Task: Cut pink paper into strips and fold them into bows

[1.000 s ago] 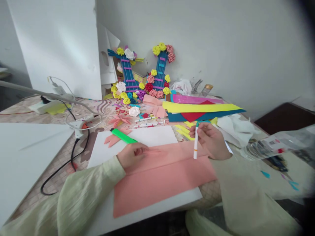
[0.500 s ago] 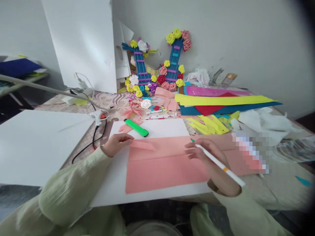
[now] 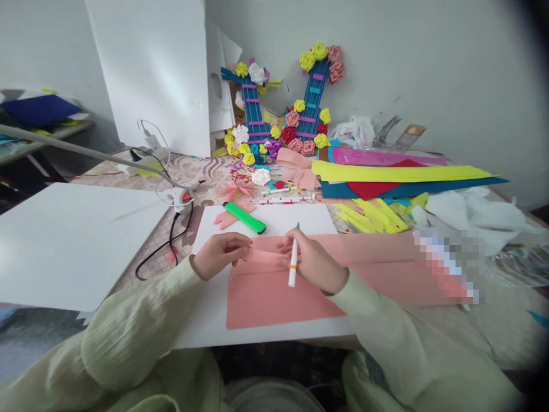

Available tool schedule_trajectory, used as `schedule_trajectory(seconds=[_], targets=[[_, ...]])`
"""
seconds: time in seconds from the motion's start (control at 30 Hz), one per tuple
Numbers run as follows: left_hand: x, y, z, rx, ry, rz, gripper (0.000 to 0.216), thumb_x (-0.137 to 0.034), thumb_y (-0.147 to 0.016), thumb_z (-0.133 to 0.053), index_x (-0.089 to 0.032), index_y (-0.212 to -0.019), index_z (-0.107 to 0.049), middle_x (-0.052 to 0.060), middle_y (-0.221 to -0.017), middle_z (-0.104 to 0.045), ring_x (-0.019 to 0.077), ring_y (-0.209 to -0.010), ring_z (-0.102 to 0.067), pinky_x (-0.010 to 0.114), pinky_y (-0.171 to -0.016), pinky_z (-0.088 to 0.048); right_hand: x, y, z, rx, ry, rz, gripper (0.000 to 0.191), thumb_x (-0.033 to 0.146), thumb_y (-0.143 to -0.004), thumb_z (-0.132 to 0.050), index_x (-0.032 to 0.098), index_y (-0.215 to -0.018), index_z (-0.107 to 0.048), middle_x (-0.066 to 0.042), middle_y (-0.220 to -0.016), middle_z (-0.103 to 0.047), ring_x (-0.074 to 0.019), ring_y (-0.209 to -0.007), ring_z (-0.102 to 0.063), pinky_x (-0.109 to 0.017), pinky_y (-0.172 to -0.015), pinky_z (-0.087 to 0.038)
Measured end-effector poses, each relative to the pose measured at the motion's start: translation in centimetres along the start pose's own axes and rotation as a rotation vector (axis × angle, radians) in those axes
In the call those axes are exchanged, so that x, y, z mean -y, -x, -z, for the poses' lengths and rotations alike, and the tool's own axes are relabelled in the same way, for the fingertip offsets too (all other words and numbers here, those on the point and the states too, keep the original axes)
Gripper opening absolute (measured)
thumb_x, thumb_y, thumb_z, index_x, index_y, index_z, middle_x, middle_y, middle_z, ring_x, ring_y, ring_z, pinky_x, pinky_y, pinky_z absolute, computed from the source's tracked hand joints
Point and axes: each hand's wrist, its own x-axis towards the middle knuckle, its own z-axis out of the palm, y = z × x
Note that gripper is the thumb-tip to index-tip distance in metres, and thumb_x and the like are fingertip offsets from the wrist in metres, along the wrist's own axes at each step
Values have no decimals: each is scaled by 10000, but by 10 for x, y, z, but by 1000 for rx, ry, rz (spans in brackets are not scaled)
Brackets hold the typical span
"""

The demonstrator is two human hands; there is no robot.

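Observation:
My left hand (image 3: 221, 254) pinches one end of a narrow pink paper strip (image 3: 265, 257). At the strip's other end is my right hand (image 3: 319, 263), closed around a white marker (image 3: 294, 264) with an orange band and a green tip pointing away from me. Some right-hand fingers reach the strip; whether they grip it is unclear. Beneath both hands lies a large pink paper sheet (image 3: 283, 300) with a crease across it, resting on a white board (image 3: 206, 329). A flat green object with black ends (image 3: 244, 217) sits just beyond my left hand, over a small pink paper piece (image 3: 223, 220).
Behind are two blue paper guitars (image 3: 253, 111) covered with paper flowers. Coloured paper sheets (image 3: 394, 171) and yellow scraps (image 3: 373, 216) lie at the back right. A glue gun (image 3: 180, 197) with a black cord stands left, beside another white board (image 3: 77, 240). Capped markers (image 3: 287, 199) lie mid-table.
My right hand has moved left to the pink strip, turning the marker more upright. My left hand still pinches the strip. The whole view has shifted slightly.

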Motion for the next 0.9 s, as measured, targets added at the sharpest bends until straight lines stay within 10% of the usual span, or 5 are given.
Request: schedule_trajectory(seconds=[0.23, 0.4, 0.9], targets=[[1, 45, 0, -191, -454, -215, 231, -261, -790, -452, -182, -985, -548, 62, -966, -613, 171, -881, -547, 315, -764, -455, -2, -10, -5, 46, -15, 30, 137, 96, -668, -498, 197, -669, -406, 49, -601, -450, -100, -567, -493, -222, -565, -424], [17, 71, -14, -71, -775, -433, 243, -170, -815, -368, -191, -964, -559, 73, -1010, -596, 180, -928, -514, 331, -814, -384, -4, -11, 4, 122, 18, 36, 122, 92, -665, -495, 195, -702, -442, 14, -694, -534, -130, -670, -541, -246, -620, -435], [41, 52, -14, -208, -753, -267, 439, -242, -689, -507, -193, -1104, -375, 99, -1106, -506, 245, -1073, -430, 426, -919, -220, -9, -40, -4, 363, 112, 114, 131, 57, -651, -465, 185, -680, -461, 23, -662, -539, -112, -627, -533, -222, -597, -421]])
